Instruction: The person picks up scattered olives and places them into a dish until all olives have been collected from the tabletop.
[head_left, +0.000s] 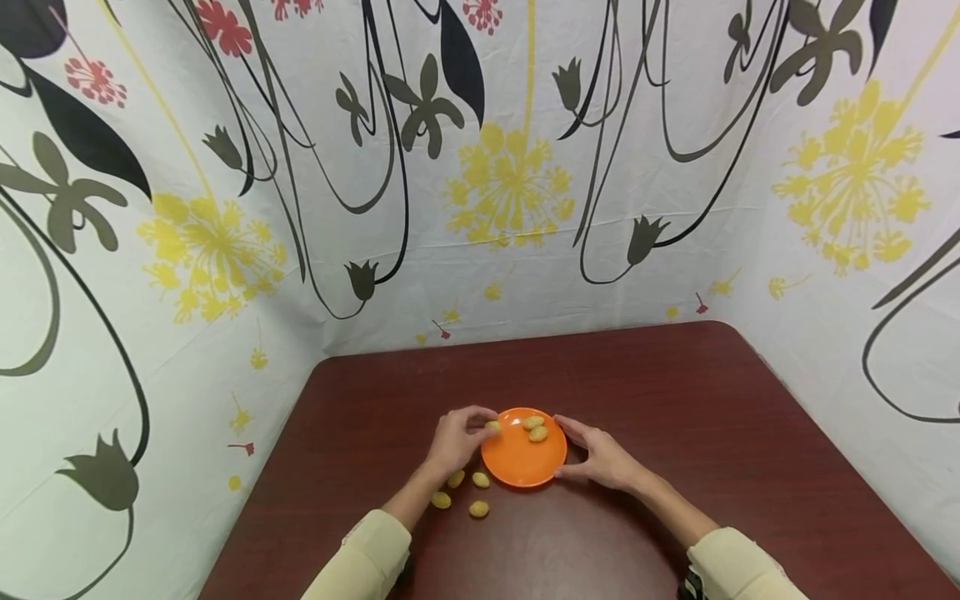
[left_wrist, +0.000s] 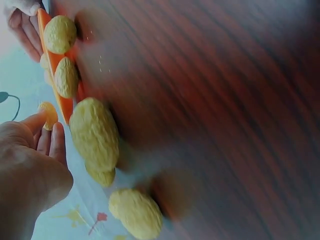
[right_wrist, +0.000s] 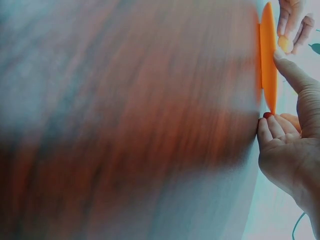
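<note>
An orange plate (head_left: 521, 462) lies on the table, with two yellowish, wrinkled walnuts (head_left: 537, 433) toward its far side. My left hand (head_left: 452, 442) pinches another walnut (left_wrist: 50, 114) between thumb and fingertips, right at the plate's left rim. On the opposite side my right hand (head_left: 611, 461) holds the plate's rim, thumb near and fingers farther along the edge. Several loose walnuts (head_left: 479, 508) lie on the table, below and beside the left wrist. The left wrist view shows their ridged shells up close, such as the large walnut (left_wrist: 94, 134) near that hand.
The dark reddish-brown table (head_left: 645, 375) has rounded far corners. A white cloth (head_left: 480, 283) with flower patterns hangs behind it and along both sides. Beige sleeves (head_left: 367, 554) cover both forearms near the table's front.
</note>
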